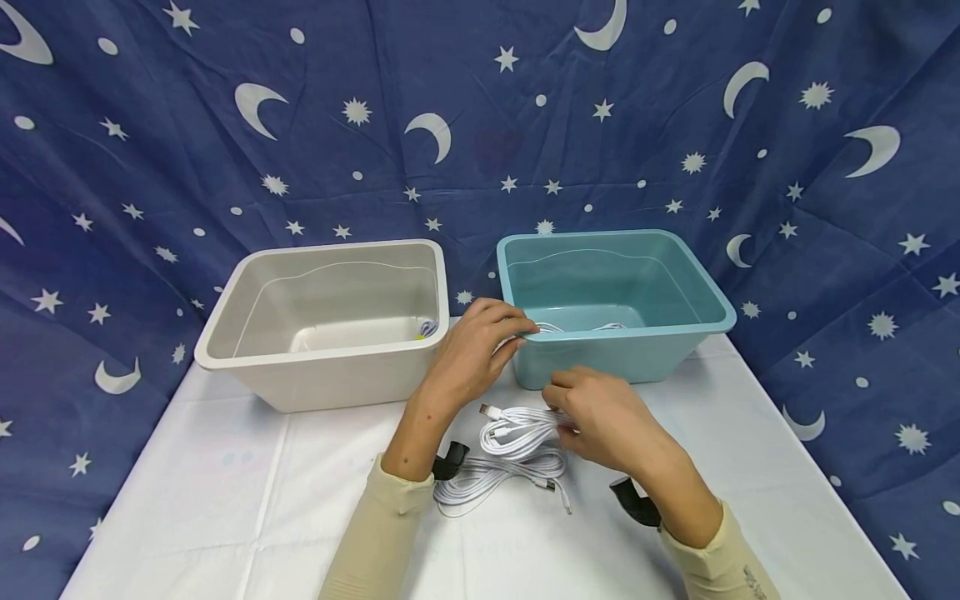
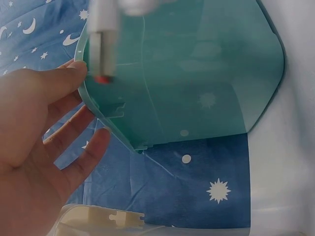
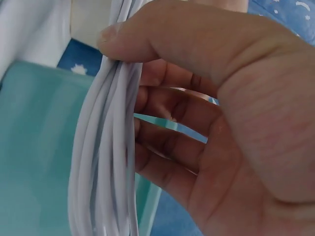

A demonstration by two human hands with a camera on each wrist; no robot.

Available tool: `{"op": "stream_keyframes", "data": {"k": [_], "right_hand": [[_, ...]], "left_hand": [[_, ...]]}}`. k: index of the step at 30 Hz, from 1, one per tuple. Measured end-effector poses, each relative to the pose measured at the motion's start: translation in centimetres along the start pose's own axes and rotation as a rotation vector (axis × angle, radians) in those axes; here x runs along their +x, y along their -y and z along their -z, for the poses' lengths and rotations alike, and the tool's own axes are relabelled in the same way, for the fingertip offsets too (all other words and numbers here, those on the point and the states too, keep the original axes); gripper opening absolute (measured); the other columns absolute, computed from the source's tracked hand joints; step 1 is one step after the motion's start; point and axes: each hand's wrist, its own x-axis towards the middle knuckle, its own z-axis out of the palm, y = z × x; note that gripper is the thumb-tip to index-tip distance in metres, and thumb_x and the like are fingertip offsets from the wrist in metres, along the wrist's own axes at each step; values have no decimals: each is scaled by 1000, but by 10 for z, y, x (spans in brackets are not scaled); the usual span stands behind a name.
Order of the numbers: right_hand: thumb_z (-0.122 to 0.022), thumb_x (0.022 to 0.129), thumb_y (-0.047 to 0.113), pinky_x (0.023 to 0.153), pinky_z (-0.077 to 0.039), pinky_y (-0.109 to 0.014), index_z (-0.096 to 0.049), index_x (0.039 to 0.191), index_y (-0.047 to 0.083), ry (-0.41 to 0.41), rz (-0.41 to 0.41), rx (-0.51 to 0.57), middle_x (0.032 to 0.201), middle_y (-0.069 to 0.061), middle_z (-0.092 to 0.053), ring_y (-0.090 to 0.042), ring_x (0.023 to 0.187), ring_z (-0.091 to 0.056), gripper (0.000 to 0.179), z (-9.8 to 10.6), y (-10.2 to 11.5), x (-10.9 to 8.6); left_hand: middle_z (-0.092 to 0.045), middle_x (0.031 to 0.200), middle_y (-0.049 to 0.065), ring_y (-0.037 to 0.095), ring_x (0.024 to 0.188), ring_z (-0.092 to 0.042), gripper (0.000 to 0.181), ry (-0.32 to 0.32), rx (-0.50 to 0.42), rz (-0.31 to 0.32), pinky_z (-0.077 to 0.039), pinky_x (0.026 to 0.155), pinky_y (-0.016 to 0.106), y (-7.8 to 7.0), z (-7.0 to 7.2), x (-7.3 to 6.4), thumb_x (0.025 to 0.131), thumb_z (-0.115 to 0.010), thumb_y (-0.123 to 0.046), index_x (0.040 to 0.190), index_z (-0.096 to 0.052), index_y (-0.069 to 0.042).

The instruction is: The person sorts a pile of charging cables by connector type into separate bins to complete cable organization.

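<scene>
My right hand (image 1: 607, 417) pinches a coiled white USB cable (image 1: 517, 429) between thumb and fingers, just above the table. The right wrist view shows the bundled strands of that coil (image 3: 106, 162) hanging from the grip. Below it, another white cable coil (image 1: 487, 479) lies on the table, its plugs pointing right. At the near left corner of the teal bin (image 1: 622, 358), my left hand (image 1: 472, 350) holds the rim, with the thumb on one side and fingertips on the other in the left wrist view. White cables (image 1: 550, 327) show partly inside this bin.
To the left stands a beige bin (image 1: 322, 375), with a small bundled cable (image 1: 428, 328) in its right corner. Both bins sit on a white tablecloth (image 1: 187, 500), against a blue curtain (image 1: 480, 100) patterned with moons and stars.
</scene>
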Motion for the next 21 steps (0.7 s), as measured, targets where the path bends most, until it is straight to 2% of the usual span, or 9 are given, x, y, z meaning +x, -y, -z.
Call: {"op": "stream_keyframes", "data": {"k": [11, 21], "right_hand": [[-84, 75, 12, 68, -50, -30, -66, 94, 17, -96, -13, 65, 91, 7, -57, -13, 84, -52, 27, 20, -15, -9], [-78, 81, 5, 80, -48, -31, -64, 103, 12, -234, 32, 107, 103, 2, -58, -16, 94, -53, 27, 31, -29, -13]], "left_hand": [[-64, 125, -8, 12, 121, -49, 28, 0, -9, 13, -41, 105, 28, 0, 1, 1, 96, -68, -14, 123, -71, -23], [-63, 125, -8, 12, 122, -48, 28, 2, -13, 5, -41, 106, 27, 0, 1, 0, 96, -68, -14, 123, -71, -22]]}}
